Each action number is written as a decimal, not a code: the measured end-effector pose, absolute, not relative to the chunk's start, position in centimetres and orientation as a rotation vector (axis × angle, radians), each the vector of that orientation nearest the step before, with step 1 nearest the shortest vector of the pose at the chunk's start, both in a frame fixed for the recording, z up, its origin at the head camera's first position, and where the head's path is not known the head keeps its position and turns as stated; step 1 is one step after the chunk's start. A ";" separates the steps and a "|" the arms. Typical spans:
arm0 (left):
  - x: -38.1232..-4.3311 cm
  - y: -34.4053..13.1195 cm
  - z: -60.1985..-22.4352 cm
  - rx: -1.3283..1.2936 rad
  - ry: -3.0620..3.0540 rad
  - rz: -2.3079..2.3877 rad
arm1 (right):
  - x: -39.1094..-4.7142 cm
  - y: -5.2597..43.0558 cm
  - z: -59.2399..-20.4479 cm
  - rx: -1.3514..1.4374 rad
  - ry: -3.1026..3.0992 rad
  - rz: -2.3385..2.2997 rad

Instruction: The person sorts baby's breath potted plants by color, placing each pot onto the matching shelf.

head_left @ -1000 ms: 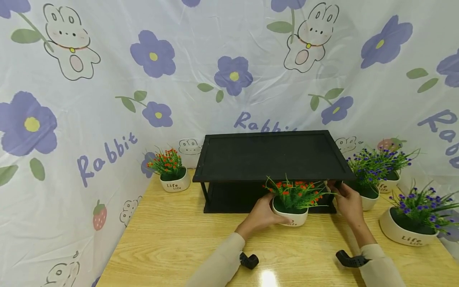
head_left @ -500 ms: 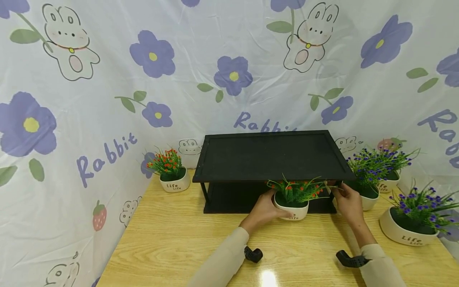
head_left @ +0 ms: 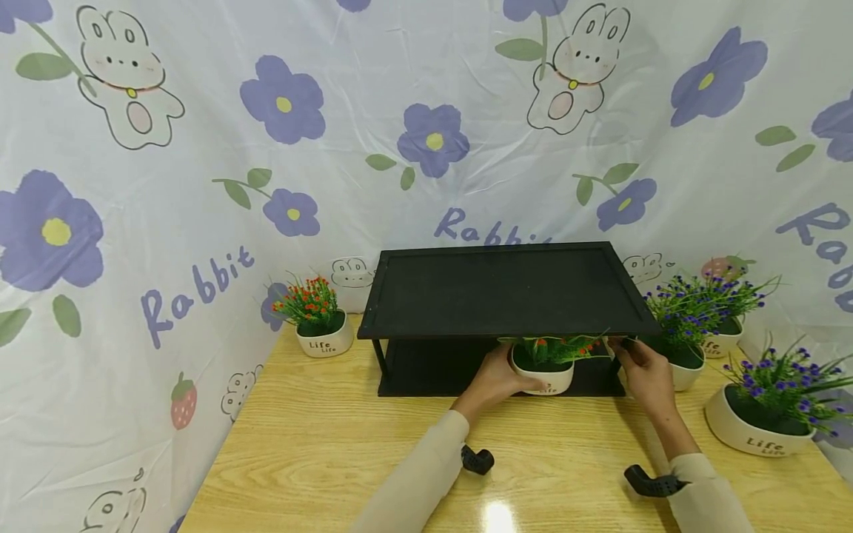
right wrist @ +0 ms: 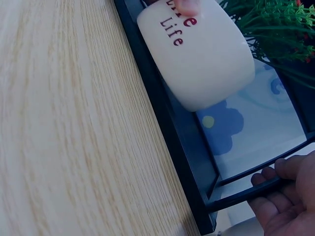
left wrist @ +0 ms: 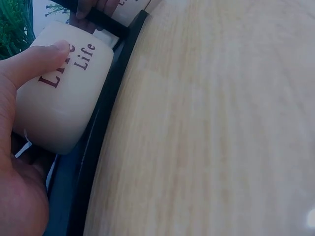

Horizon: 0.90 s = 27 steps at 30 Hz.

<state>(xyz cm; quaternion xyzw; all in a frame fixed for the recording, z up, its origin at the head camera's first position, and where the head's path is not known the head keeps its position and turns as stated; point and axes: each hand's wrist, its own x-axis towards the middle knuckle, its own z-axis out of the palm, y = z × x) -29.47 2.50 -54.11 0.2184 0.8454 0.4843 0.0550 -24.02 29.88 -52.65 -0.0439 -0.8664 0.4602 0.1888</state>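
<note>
A white "Life" pot (head_left: 556, 380) with red-flowered artificial greenery stands at the front opening of a low black two-tier rack (head_left: 509, 289). My left hand (head_left: 496, 383) grips it from the left; in the left wrist view the thumb (left wrist: 47, 58) lies across the lettering. The pot is over the lower shelf's front edge, and I cannot tell whether it touches the shelf. The upper shelf hides the tops of the flowers. On the right, my right hand (head_left: 648, 376) holds the rack's front corner post (right wrist: 246, 194), fingers curled round it.
Another red-flowered pot (head_left: 325, 340) stands left of the rack. Right of it are purple-flowered pots, one close behind my right hand (head_left: 686, 377) and one nearer the front (head_left: 756, 437). A printed cloth (head_left: 360, 66) hangs behind the wooden table (head_left: 320, 459).
My left hand has moved the red-flowered pot away from me, in under the upper shelf, so more of its flowers are hidden. The right hand has stayed on the post.
</note>
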 end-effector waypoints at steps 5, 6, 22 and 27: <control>-30.3 3.0 -53.9 0.699 2.590 1.473 | -24.0 30.0 -52.7 -0.160 -2.450 1.295; -30.5 3.1 -53.8 0.713 2.583 1.486 | -24.0 30.0 -52.7 -0.166 -2.453 1.292; -32.9 4.2 -53.5 0.601 2.404 1.744 | -24.1 30.2 -53.0 -0.144 -2.444 1.293; -33.5 4.3 -53.1 0.560 2.432 1.709 | -24.2 30.2 -53.0 -0.146 -2.443 1.300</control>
